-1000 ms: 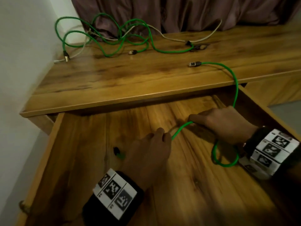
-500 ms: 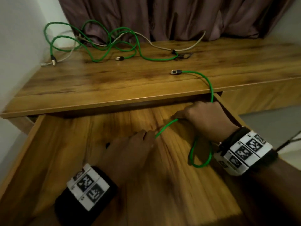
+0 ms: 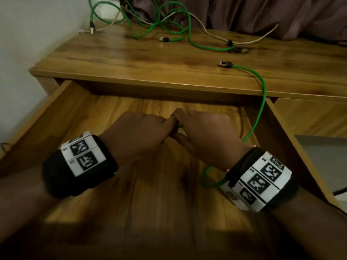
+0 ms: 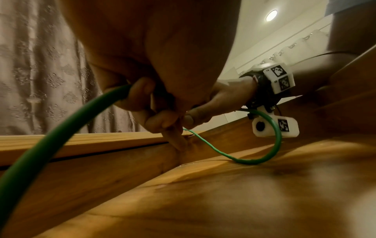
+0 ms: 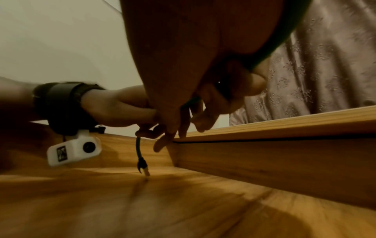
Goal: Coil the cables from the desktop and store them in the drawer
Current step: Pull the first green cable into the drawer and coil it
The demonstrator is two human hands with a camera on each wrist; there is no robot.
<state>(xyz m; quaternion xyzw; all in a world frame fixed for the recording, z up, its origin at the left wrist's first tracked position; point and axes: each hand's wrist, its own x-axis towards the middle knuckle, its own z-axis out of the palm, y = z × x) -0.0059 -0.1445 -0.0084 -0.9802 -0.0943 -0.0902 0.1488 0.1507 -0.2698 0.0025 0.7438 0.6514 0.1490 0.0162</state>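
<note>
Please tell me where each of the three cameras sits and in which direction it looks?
Head: above, looking down at the open drawer; both hands show.
Left wrist: under the left hand, facing the right hand.
Right wrist: under the right hand, facing the left hand.
Shared: all three show the green cable that both hands hold.

Home room, likely bedroom or study: wooden desk in corner against white wall, patterned mauve curtain behind, recessed ceiling light.
</note>
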